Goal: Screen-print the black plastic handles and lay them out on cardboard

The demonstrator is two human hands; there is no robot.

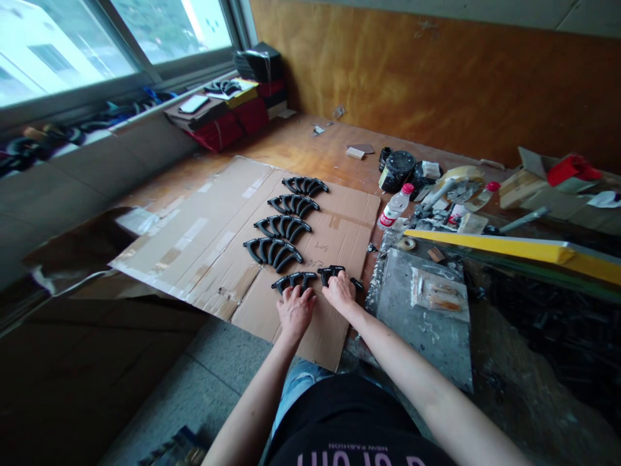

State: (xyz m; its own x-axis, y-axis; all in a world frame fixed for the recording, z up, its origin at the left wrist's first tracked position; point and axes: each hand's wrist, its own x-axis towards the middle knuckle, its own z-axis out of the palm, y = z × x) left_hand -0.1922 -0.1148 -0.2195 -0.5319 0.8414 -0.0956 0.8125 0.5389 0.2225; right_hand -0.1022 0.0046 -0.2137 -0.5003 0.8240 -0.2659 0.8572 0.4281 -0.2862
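Just below the frame's centre, on the cardboard sheet (194, 239), the left hand (295, 312) is resting its fingers on a fan of black curved pieces (294, 280); I cannot tell whether its grip is closing. The right hand (341, 292) is lying just beside it, its grip pinching a single black piece (332, 270). Four more fans (281, 228) are lying in a row above.

Daylight comes in through a wide window (72, 45) at the upper left. A brown plywood wall (436, 77) stands behind the wooden floor (301, 139), and a grey ledge (97, 175) runs below the window.
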